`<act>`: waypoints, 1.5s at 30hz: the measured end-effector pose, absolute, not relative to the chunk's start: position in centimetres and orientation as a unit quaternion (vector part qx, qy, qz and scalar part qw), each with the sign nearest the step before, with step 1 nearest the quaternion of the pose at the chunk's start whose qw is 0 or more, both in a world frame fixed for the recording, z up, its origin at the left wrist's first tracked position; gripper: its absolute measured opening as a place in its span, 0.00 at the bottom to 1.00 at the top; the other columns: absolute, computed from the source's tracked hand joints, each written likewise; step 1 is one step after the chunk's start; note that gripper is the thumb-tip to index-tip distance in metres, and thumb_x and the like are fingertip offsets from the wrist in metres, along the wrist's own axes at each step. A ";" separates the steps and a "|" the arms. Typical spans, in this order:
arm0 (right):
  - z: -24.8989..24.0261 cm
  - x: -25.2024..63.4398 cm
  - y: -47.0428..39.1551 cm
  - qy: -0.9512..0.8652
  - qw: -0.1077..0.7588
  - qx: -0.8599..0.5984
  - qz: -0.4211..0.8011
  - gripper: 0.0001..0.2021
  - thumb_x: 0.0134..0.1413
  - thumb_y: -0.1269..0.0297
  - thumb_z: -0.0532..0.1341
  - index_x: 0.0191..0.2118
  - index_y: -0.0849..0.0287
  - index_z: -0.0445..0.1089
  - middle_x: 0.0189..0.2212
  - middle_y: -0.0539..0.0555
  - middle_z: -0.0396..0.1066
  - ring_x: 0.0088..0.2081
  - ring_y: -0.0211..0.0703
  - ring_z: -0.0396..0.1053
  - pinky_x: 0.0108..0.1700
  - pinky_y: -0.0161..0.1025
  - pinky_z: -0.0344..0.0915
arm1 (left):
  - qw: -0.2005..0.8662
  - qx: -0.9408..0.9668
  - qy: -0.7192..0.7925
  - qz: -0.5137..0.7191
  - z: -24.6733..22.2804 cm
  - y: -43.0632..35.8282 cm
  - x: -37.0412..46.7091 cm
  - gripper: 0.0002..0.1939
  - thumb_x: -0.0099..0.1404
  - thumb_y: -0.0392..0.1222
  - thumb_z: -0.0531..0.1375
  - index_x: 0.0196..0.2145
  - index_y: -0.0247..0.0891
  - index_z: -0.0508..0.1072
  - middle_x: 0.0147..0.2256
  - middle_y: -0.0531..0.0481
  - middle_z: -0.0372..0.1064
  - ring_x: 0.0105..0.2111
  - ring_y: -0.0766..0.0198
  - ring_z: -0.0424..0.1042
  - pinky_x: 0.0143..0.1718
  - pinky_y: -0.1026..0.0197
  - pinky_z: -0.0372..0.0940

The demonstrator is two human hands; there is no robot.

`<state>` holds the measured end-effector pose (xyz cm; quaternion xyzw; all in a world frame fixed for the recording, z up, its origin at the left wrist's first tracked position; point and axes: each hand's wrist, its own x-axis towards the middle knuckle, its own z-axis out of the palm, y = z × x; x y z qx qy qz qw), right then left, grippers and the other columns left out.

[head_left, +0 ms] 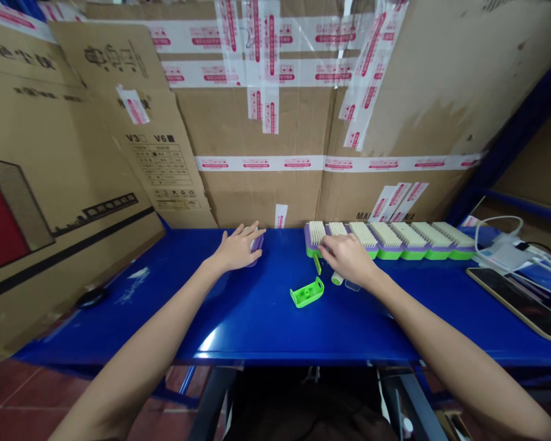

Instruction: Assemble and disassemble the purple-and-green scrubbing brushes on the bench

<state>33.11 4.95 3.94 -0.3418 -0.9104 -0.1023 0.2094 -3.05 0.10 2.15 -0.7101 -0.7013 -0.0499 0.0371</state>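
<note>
A wide strip of glossy blue table (pixel 257 337) separates its near edge from the bright-green plastic bracket (pixel 307 296). Beyond, my right hand (pixel 348 258) bends its fingers at the left end of the row of cream-bristled, purple-and-green brushes (pixel 386 236); my left hand (pixel 237 249) spreads over a purple block (pixel 259 243). From here I can't tell whether either grips. Brown cardboard (pixel 252 193) walls the far edge.

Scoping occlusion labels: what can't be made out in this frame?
- Head view: most of the purple piece, covered by the left grip.
- Head view: whether the right grip holds anything; its curled fingers hide that.
- Head view: the phone's far corner, cut off by the right edge.
- Head view: red print on the tape, too small.
</note>
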 end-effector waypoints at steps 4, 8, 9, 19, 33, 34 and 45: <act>3.9 33.4 5.1 -0.934 0.209 -0.285 -0.053 0.14 0.81 0.62 0.55 0.43 0.58 0.75 0.38 0.57 0.81 0.38 0.48 0.74 0.45 0.44 0.58 | 0.034 -0.706 -0.706 -0.050 2.3 -0.3 -3.3 0.46 0.77 0.58 0.57 0.85 0.58 0.44 0.85 0.51 0.37 0.83 0.27 0.44 0.75 0.12 0.45; 3.8 33.2 4.5 -0.964 0.177 -0.198 0.026 0.14 0.81 0.60 0.57 0.43 0.58 0.77 0.37 0.56 0.79 0.38 0.47 0.73 0.45 0.44 0.60 | 0.042 -0.707 -0.703 -0.063 2.1 -0.5 -3.9 0.45 0.78 0.59 0.56 0.85 0.51 0.45 0.85 0.45 0.39 0.83 0.31 0.43 0.77 0.14 0.41; 3.8 33.1 4.2 -0.965 0.174 -0.190 0.039 0.14 0.81 0.59 0.58 0.43 0.58 0.77 0.36 0.55 0.79 0.37 0.46 0.73 0.45 0.44 0.60 | 0.047 -0.708 -0.701 -0.069 2.0 -0.5 -4.1 0.45 0.78 0.59 0.56 0.84 0.48 0.47 0.84 0.41 0.40 0.83 0.32 0.44 0.78 0.15 0.40; 4.3 32.3 2.0 -0.975 0.122 -0.149 0.107 0.19 0.77 0.46 0.66 0.44 0.58 0.79 0.32 0.52 0.76 0.33 0.43 0.70 0.40 0.42 0.58 | 0.130 -0.693 -0.701 -0.112 2.8 -0.6 -5.9 0.33 0.77 0.62 0.58 0.69 0.39 0.72 0.75 0.35 0.65 0.73 0.37 0.63 0.73 0.36 0.59; 2.9 32.3 2.9 -0.974 0.150 -0.157 0.070 0.15 0.82 0.54 0.60 0.46 0.58 0.77 0.28 0.51 0.72 0.30 0.43 0.67 0.41 0.43 0.57 | 0.179 -0.621 -0.761 -0.056 4.0 -1.3 -7.1 0.21 0.79 0.47 0.58 0.65 0.40 0.74 0.63 0.33 0.74 0.63 0.35 0.72 0.61 0.39 0.67; 2.8 32.3 3.0 -0.974 0.148 -0.156 0.071 0.15 0.83 0.55 0.60 0.46 0.58 0.77 0.28 0.51 0.72 0.30 0.43 0.67 0.40 0.43 0.57 | 0.180 -0.616 -0.765 -0.053 4.0 -1.4 -7.2 0.20 0.79 0.46 0.57 0.64 0.40 0.74 0.63 0.33 0.74 0.63 0.35 0.72 0.61 0.39 0.67; 2.8 32.2 3.0 -0.974 0.143 -0.153 0.086 0.15 0.84 0.59 0.55 0.49 0.58 0.77 0.34 0.54 0.77 0.33 0.45 0.72 0.41 0.44 0.60 | 0.132 -0.552 -0.820 -0.072 4.1 -1.5 -10.6 0.29 0.78 0.58 0.56 0.66 0.38 0.77 0.63 0.27 0.72 0.66 0.28 0.66 0.63 0.33 0.70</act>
